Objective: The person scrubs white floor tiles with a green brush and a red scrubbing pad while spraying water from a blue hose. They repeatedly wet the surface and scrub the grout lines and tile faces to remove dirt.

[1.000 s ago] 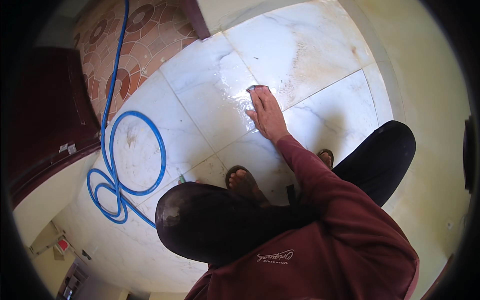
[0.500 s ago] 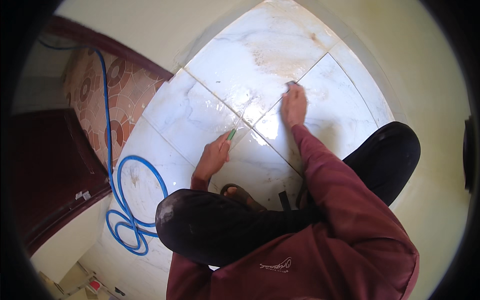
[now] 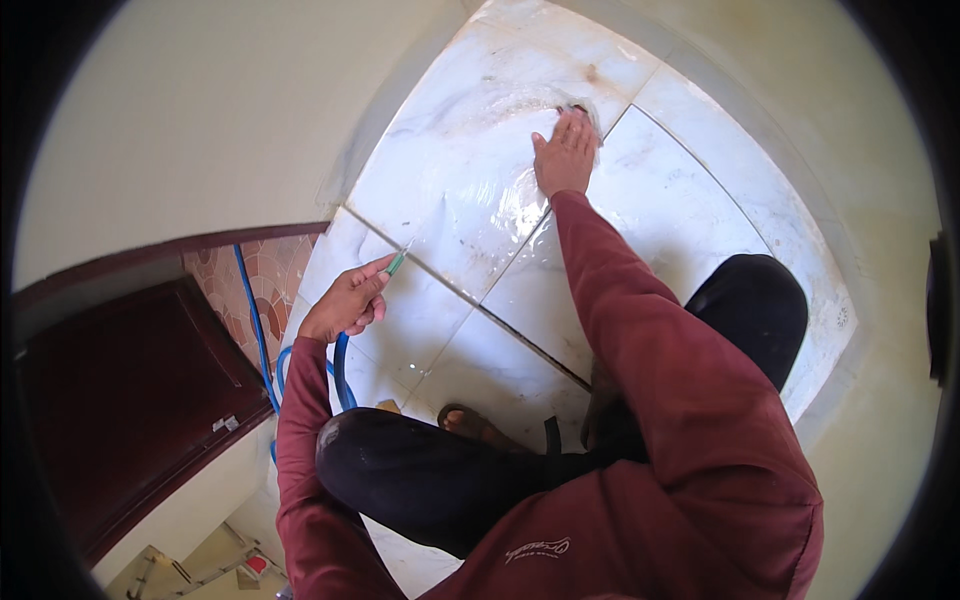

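My left hand (image 3: 350, 300) is closed round the end of a hose, whose green tip (image 3: 397, 262) sticks out past my fingers over the floor. Below the hand, the blue hose (image 3: 344, 372) hangs down beside my knee. Out in front, my right hand (image 3: 567, 160) presses palm down on the wet white tiles (image 3: 450, 160), its thumb out to the side. A small dark thing (image 3: 575, 108) shows at its fingertips, mostly covered by the hand; its kind cannot be made out. Water ripples round those fingers.
Pale walls (image 3: 200, 120) meet the tiles at the far left and right. On the left, a dark red door (image 3: 130, 370) stands beside a doorway to patterned tiles (image 3: 275, 270). My sandalled foot (image 3: 480, 425) rests on the floor below the hands.
My right hand has slid farther forward over the tiles, and its fingers lie flatter. My left hand has moved left with the hose. The view has shifted, and water stirs at the right fingertips.
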Tool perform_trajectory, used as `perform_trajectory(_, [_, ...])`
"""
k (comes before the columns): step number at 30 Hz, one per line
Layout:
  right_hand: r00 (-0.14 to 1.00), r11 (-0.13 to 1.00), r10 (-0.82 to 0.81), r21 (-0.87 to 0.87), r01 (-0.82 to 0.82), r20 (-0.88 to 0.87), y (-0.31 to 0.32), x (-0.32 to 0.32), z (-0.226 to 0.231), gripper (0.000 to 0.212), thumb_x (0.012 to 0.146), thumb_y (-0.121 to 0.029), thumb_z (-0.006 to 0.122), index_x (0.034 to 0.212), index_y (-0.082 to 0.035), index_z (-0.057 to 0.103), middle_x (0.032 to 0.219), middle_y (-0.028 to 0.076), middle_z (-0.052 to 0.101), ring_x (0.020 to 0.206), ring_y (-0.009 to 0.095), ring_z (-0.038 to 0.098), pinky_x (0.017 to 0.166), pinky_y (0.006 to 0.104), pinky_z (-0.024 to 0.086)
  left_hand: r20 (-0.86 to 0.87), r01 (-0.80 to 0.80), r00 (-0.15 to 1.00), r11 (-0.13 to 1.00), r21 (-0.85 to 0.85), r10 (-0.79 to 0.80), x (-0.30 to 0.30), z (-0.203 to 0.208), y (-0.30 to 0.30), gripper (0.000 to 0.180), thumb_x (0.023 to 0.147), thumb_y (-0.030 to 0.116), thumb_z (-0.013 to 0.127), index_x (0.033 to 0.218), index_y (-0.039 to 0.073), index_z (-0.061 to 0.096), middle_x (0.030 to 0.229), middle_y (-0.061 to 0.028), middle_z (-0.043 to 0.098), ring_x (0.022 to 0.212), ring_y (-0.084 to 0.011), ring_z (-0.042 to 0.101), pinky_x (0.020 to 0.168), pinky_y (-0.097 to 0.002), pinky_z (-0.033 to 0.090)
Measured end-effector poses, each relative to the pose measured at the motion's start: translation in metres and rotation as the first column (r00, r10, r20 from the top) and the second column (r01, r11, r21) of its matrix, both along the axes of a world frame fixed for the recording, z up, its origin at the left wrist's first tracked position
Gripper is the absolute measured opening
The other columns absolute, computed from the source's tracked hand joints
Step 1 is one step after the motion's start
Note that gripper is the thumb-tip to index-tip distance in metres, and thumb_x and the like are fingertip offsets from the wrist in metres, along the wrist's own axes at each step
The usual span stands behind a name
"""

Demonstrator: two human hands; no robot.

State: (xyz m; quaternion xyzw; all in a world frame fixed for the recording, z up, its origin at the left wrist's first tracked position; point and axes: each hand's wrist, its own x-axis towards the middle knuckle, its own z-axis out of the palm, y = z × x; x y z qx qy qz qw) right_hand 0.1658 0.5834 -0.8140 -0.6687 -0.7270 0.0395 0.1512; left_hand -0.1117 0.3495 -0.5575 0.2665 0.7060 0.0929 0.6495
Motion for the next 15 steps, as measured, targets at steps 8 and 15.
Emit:
perform_trajectory(8, [0.946, 0.934, 0.325, -0.154, -0.324, -0.018, -0.068, -0.075, 0.034, 0.087, 0.111, -0.06, 0.044, 0.169, 0.003, 0.031, 0.179, 0.019, 0.028, 0.167, 0.042, 0.017, 0.137, 0.0554, 0.009, -0.018, 0.05, 0.999, 0.996, -0.079, -0.051, 0.036, 0.008, 0.064, 0.052, 0.116, 0.036, 0.058, 0.165, 0.021, 0.051, 0.076, -0.0014, 0.064, 0.049, -0.0047, 0.043, 0.041, -0.023, 0.033])
perform_trajectory(15, [0.984, 0.995, 0.092, -0.044, -0.087, 0.152, 0.109, 0.022, 0.007, 0.08, 0.114, -0.056, 0.041, 0.17, 0.0, 0.035, 0.178, 0.02, 0.03, 0.168, 0.04, 0.019, 0.136, 0.0555, 0.011, -0.079, 0.026, 0.997, 0.998, 0.06, -0.021, 0.042, 0.013, 0.069, 0.051, 0.117, 0.031, 0.054, 0.166, 0.016, 0.049, 0.078, 0.0, 0.065, 0.048, -0.0045, 0.042, 0.041, -0.0231, 0.032])
